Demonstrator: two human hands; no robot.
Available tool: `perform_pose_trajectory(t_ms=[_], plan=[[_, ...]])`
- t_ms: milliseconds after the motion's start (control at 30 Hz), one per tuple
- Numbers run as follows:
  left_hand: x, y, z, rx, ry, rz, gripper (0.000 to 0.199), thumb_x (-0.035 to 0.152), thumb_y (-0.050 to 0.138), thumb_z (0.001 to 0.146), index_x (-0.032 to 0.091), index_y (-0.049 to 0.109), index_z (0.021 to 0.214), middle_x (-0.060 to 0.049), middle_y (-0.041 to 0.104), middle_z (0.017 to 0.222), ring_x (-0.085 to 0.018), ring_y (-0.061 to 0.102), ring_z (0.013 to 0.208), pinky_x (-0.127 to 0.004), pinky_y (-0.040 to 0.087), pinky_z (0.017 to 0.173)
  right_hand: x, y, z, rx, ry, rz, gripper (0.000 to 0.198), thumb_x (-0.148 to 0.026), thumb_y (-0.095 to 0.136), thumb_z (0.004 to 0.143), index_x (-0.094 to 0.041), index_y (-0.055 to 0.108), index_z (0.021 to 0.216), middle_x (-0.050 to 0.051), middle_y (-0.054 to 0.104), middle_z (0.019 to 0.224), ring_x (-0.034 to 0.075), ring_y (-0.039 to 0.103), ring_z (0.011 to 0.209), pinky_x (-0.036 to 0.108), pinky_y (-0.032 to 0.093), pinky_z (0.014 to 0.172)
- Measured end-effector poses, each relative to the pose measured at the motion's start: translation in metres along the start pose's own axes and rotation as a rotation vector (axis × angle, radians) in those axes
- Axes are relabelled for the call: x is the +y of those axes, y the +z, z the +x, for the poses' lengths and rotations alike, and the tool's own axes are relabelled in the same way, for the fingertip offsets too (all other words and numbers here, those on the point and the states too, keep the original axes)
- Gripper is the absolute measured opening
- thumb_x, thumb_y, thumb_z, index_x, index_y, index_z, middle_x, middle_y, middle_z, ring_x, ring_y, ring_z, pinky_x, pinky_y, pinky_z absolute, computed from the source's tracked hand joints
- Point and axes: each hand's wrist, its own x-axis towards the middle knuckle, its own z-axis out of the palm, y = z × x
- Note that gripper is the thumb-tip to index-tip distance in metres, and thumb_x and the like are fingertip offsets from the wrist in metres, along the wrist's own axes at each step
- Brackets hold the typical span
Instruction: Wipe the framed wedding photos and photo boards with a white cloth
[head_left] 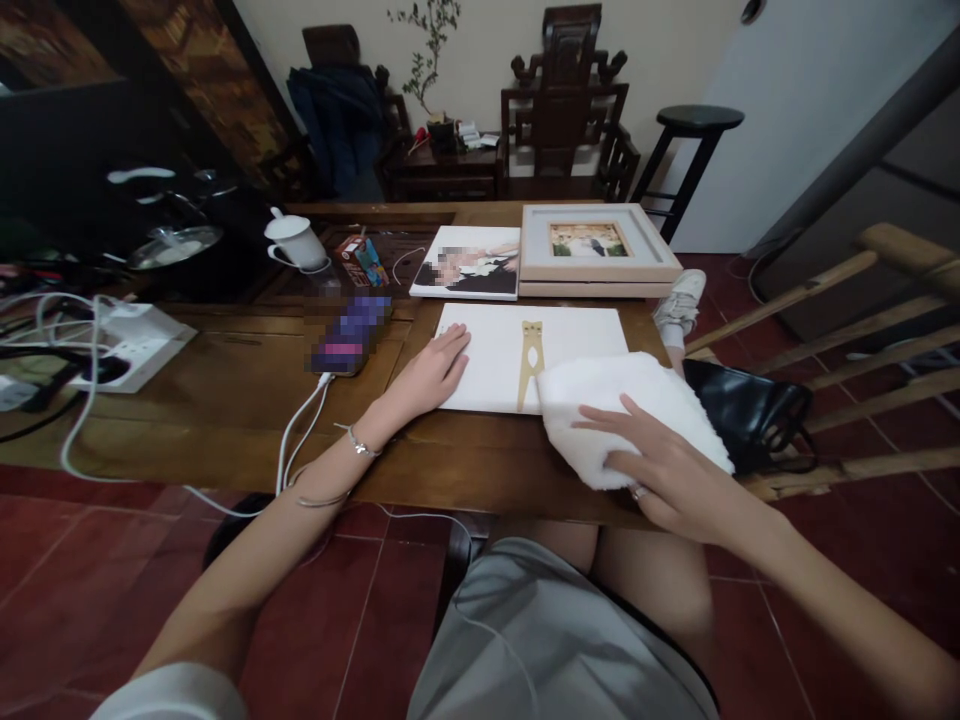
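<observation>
A flat white panel [484, 375] lies on the wooden table in front of me. A tan, tapering strip [532, 338] with a diamond-shaped hole sits on it; it looks like a stand leg. My left hand [442, 368] rests flat on the panel's left side, fingers stretched out. In my right hand [660, 465] is a fluffy white cloth [641, 395], bunched under the fingers. This cloth covers the panel's right front corner and hangs towards the table's right edge.
Behind the panel lie a photo panel [469, 265] and a framed picture [592, 240]. Left are a phone [352, 335] on a charging cable, a lidded white cup [296, 243], a small carton [361, 262] and a power strip [139, 350]. A black bag [739, 410] is at the right.
</observation>
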Motion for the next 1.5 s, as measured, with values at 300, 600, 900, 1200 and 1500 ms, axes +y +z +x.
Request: perform_pose_trajectory(t_ms=[300, 600, 900, 1200, 1500], plan=[[0.0, -0.001, -0.001, -0.005, 0.002, 0.001, 0.05, 0.032, 0.034, 0.102, 0.01, 0.049, 0.144, -0.016, 0.042, 0.158, -0.027, 0.035, 0.15, -0.049, 0.027, 0.124, 0.059, -0.006, 0.061, 0.063, 0.102, -0.064, 0.039, -0.008, 0.043, 0.075, -0.02, 0.065, 0.105, 0.018, 0.063, 0.134, 0.033, 0.056, 0.128, 0.062, 0.035, 0.113], [-0.001, -0.002, -0.001, -0.008, 0.013, 0.007, 0.05, 0.033, 0.034, 0.102, 0.009, 0.05, 0.143, -0.018, 0.043, 0.157, -0.028, 0.036, 0.149, -0.049, 0.027, 0.124, 0.101, -0.009, 0.101, 0.11, 0.176, -0.12, 0.04, -0.011, 0.042, 0.078, -0.019, 0.064, 0.109, 0.014, 0.071, 0.107, 0.034, 0.062, 0.107, 0.06, 0.038, 0.106], [-0.002, 0.001, -0.001, -0.015, 0.011, 0.015, 0.054, 0.034, 0.031, 0.103, 0.003, 0.048, 0.144, -0.021, 0.04, 0.158, -0.029, 0.033, 0.15, -0.046, 0.026, 0.125, 0.036, -0.007, 0.045, 0.01, 0.124, -0.06, 0.041, -0.006, 0.044, 0.073, -0.021, 0.064, 0.106, 0.016, 0.059, 0.143, 0.032, 0.044, 0.143, 0.061, 0.034, 0.116], [-0.002, 0.002, -0.001, -0.005, 0.005, 0.01, 0.052, 0.033, 0.032, 0.102, 0.006, 0.048, 0.144, -0.02, 0.041, 0.158, -0.028, 0.034, 0.15, -0.048, 0.028, 0.124, 0.001, -0.034, 0.015, -0.13, 0.147, 0.024, 0.042, -0.007, 0.048, 0.066, -0.03, 0.069, 0.094, 0.003, 0.061, 0.143, 0.034, 0.055, 0.132, 0.05, 0.049, 0.104], [-0.005, 0.004, 0.0, 0.005, 0.013, 0.008, 0.053, 0.034, 0.033, 0.102, 0.005, 0.049, 0.143, -0.02, 0.041, 0.157, -0.028, 0.034, 0.15, -0.048, 0.027, 0.124, 0.058, -0.022, 0.084, -0.032, 0.177, -0.041, 0.035, -0.012, 0.04, 0.08, -0.017, 0.064, 0.106, 0.011, 0.069, 0.095, 0.032, 0.063, 0.099, 0.056, 0.041, 0.103]])
